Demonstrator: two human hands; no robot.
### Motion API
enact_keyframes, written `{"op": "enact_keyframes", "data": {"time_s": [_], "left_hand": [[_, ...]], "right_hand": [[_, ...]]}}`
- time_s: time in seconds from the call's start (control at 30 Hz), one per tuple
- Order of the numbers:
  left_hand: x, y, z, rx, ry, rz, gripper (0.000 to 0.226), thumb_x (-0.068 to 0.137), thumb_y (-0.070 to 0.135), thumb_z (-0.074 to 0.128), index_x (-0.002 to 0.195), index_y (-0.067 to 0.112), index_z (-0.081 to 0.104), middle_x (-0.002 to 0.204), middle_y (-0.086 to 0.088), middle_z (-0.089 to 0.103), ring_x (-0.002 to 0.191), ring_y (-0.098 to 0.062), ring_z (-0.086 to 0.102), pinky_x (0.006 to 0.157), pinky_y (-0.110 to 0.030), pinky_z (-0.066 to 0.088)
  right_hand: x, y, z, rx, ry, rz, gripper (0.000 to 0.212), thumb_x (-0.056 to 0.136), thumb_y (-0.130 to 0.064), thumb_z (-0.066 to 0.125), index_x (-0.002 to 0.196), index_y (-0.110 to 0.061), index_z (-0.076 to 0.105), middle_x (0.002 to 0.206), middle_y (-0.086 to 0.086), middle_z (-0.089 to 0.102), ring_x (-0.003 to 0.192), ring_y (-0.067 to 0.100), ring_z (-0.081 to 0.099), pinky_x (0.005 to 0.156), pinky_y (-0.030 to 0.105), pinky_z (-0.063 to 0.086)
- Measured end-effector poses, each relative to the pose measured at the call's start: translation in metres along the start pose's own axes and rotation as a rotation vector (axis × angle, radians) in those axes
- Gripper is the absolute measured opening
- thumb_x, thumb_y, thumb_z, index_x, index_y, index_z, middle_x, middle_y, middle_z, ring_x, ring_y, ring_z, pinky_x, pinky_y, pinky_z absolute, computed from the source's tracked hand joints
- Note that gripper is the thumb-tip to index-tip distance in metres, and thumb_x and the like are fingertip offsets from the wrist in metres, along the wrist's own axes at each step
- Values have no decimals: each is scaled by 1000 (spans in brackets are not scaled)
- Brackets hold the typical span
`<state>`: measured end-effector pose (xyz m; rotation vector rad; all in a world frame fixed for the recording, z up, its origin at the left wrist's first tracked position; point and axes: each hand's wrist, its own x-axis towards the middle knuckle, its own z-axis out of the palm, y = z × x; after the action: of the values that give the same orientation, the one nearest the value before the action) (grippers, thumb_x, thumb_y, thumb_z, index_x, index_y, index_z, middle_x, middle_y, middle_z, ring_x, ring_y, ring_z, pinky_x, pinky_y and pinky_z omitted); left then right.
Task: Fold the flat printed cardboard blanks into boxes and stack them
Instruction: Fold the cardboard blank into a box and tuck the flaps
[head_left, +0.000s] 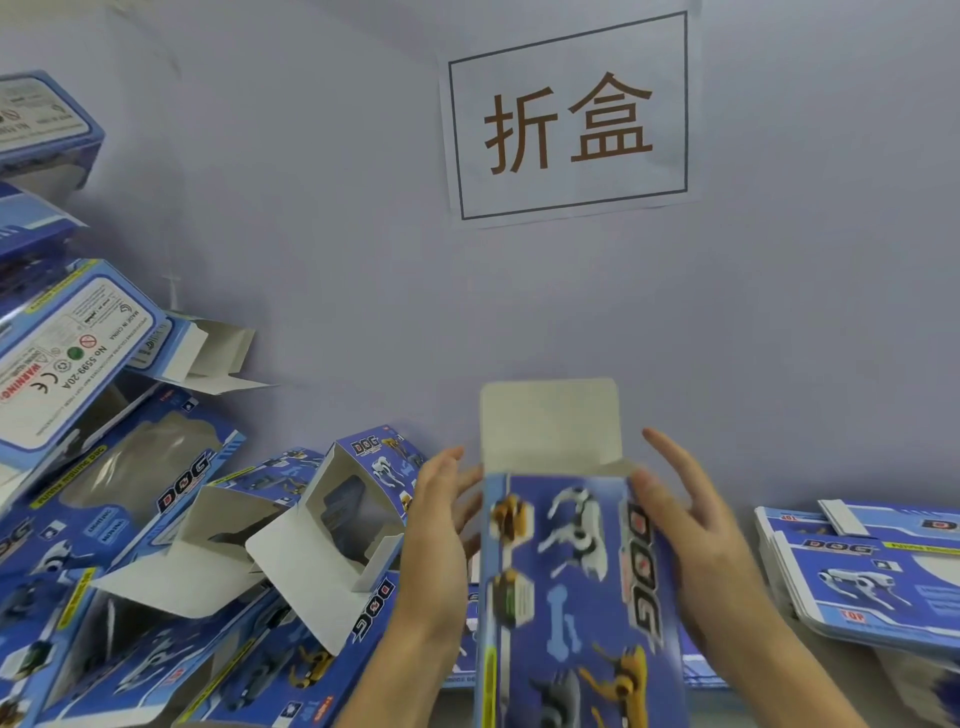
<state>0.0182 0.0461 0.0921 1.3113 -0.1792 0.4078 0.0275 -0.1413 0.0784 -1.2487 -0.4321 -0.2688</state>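
Two hands flank the box: left grip spread, right grip pressing its edge.

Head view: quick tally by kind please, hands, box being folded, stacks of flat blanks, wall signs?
Hands: 2, left hand and right hand
Box being folded: 1
Stack of flat blanks: 1
Wall sign: 1
Total: 5

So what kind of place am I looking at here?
Most likely a packaging workstation for toy boxes. A white paper sign with two large brown characters hangs on the pale wall, folded blue printed cardboard boxes pile up at left, and a stack of flat blue printed blanks lies at right.
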Motion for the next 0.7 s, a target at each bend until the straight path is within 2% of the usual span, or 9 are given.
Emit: {"op": "enact_keyframes", "data": {"time_s": [0.13,0.2,0.27,0.33,0.4,0.43,0.5,0.57,0.7], "left_hand": [[5,13,-9,27,-3,-41,49,74,53,59,118,32,61,110,8,73,96,-10,72,78,-34,57],[6,17,-14,-26,6,-99,50,69,54,63,113,31,64,107,5,75,103,-24,71,93,-51,55],[4,19,-20,-51,-18,-168,50,72,48,66,116,24,67,108,-7,75,105,-37,69,99,-59,49],[4,20,-28,12,-38,-200,39,83,31,66,120,17,66,103,-14,75,90,-34,72,86,-48,57],[5,22,-34,88,-74,-207,24,94,13,59,117,11,66,98,-19,74,79,-28,71,72,-38,57],[6,24,-34,129,-96,-206,19,97,9,56,112,10,66,95,-17,74,74,-21,72,66,-32,58],[9,28,-29,260,-132,-164,13,98,5,54,103,12,64,87,-4,69,61,0,68,53,-13,51],[11,28,-17,297,-186,-151,10,97,8,57,105,14,61,79,7,65,53,10,63,46,-7,44],[-3,17,2,219,-224,-151,8,93,3,62,95,9,65,63,6,69,54,-3,65,48,-15,48]], "right_hand": [[3,-18,-3,57,55,86,56,74,-52,74,120,-21,64,98,13,76,82,29,75,73,42,60],[-9,-13,-4,111,-108,133,38,86,-36,64,111,-8,66,92,22,74,67,23,73,57,24,58],[-15,-10,-2,253,-142,133,27,101,-11,46,119,5,59,118,37,62,79,16,74,54,14,51],[-18,-16,10,245,-275,299,51,104,-27,47,137,11,44,133,31,57,90,11,72,67,15,48],[-25,-20,17,45,-455,391,103,71,-72,65,142,0,46,99,12,77,59,3,70,64,17,50],[-14,-19,16,38,-391,479,101,66,-76,59,138,-6,54,86,11,77,57,11,71,60,23,56],[-3,-29,16,100,-347,517,64,83,-60,50,123,-12,66,79,17,75,61,28,73,49,30,57],[0,-25,10,-54,-237,424,35,96,-33,52,115,-8,68,75,11,76,59,22,72,47,25,55],[4,-22,12,-337,-104,249,15,90,-17,65,104,-19,71,80,0,77,69,16,74,52,21,54]]}}
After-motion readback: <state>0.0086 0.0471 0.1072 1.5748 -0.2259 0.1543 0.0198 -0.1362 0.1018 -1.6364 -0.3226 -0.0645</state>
